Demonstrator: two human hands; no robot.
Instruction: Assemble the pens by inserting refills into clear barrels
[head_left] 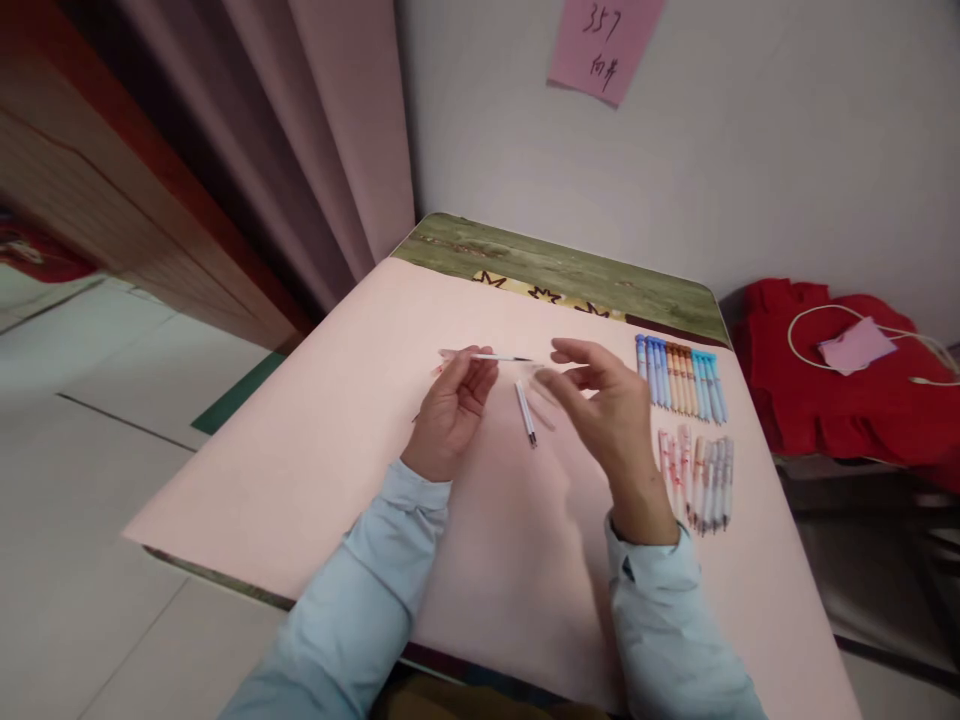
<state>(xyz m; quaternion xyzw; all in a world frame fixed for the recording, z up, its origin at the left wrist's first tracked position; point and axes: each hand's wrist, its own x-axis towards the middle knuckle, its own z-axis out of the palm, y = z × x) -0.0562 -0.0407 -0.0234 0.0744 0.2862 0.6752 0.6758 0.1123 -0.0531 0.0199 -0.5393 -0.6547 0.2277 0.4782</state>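
- At the far left, a wooden panel (161, 200) is seen, and beside it a pink curtain (349, 120) is hung.
- The table is covered by a pale pink sheet (285, 430); along its far edge, green wood-patterned surface (547, 255) is left uncovered.
- The left hand (448, 420) is raised above the sheet, palm turned up, fingers partly curled; a thin white refill (495, 357) is pinched between thumb and fingers, its dark end pointed toward the right hand.
- Between the hands, white refills (526, 412) are laid side by side on the sheet; just beside them, clear pieces are seen too blurred to be made out.
- The right hand (611, 405) is held half open near the refill's dark end, thumb and fingers parted, with nothing seen in its grasp.
- Right of this hand, blue, brown and light-blue pens (680, 380) are lined up; nearer, paler pens (697, 482) are set in a second row.
- At the far right, a pink slip (856, 345) and a white cable are rested on red cloth (784, 390).
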